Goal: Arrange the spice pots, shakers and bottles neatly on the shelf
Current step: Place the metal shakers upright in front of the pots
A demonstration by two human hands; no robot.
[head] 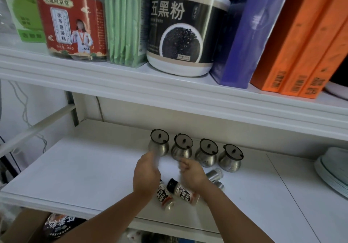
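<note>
- Four lidded steel pots stood upright in a row toward the back of the shelf (84, 167), right of middle: leftmost pot (159, 143), second pot (182, 147), third pot (206, 152), fourth pot (231, 157). They were close together but apart.
- Two pepper bottles lay on their sides near the front edge: left bottle (163, 195) and right bottle (183, 191), both partly under the wrists.
- Rear shaker (214, 175) and front shaker (219, 185) lay tipped just right of the bottles, in front of the third and fourth pots.
- Left hand (147, 175) hovered just in front of the leftmost pot. Fingers looked loosely extended, with nothing visibly in them.
- Right hand (191, 174) hovered in front of the second pot, fingers apparently curled. Too smeared to tell whether it pinched anything.
- Risk: the round bottles lay near the front edge, so a forearm brushing them could roll them off.
- Risk: the pots had narrow bases and loose-looking lids, so a fast reach could knock one into its neighbour.
- Risk: the shakers were on their sides and might leak if their caps weren't tight.
- Risk: a stack of plates (333, 171) sat at the right end of the shelf, so anything sliding right could hit it.
- Hard to see: both hands' fingertips were motion-blurred.
- Hidden: the left bottle's cap was behind the left wrist, the front shaker was mostly covered by the right forearm, and the plates were cut off by the frame.
</note>
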